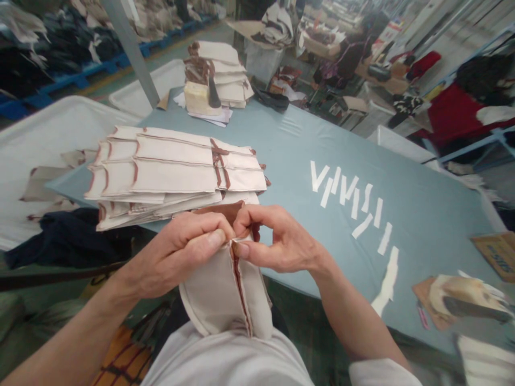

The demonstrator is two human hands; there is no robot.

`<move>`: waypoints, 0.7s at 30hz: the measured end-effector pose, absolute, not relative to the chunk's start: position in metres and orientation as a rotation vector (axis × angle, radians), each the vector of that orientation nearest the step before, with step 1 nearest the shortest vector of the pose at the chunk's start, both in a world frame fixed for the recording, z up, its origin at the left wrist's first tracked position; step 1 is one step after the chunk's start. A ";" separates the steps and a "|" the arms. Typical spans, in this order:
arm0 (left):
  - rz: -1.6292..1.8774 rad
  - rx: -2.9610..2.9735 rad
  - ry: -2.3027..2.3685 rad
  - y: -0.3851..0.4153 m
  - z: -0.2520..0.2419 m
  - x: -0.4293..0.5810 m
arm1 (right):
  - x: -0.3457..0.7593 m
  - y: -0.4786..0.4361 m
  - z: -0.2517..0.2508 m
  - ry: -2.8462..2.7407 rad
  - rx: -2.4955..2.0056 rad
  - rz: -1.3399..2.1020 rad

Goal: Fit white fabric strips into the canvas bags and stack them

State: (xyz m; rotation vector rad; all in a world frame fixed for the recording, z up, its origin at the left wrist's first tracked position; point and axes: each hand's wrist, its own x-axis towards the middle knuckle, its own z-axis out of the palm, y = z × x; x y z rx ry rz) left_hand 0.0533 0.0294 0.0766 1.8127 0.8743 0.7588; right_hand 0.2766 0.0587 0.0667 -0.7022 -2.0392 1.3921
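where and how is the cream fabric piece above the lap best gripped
I'd pinch the cream fabric piece at the upper end of its brown seam, one hand from each side. The seam runs between two panels, giving each hand an edge; the left hand and right hand meet there.

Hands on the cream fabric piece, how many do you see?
2: the left hand pinches the cream fabric piece just left of the top of its brown line, and the right hand pinches it just right. Neither hand is hidden, though some fingers are.
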 end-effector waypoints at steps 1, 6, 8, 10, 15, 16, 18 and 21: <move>0.749 1.794 0.886 0.029 0.076 0.053 | 0.276 0.058 0.066 -2.042 -0.704 1.387; 0.716 1.768 0.907 0.030 0.073 0.052 | 0.278 0.058 0.065 -2.063 -0.709 1.376; 0.713 1.823 0.870 0.032 0.074 0.049 | 0.279 0.059 0.066 -2.080 -0.702 1.377; 0.704 1.890 0.832 0.033 0.076 0.045 | 0.281 0.059 0.068 -2.126 -0.685 1.331; 0.668 2.065 0.823 0.034 0.082 0.034 | 0.281 0.055 0.076 -2.305 -0.707 0.929; 0.661 2.094 0.826 0.034 0.083 0.033 | 0.280 0.054 0.077 -2.323 -0.707 0.838; 0.667 2.139 0.842 0.032 0.085 0.033 | 0.278 0.053 0.079 -2.345 -0.667 0.718; 0.686 2.188 0.922 0.027 0.086 0.035 | 0.275 0.055 0.078 -2.396 -0.611 0.675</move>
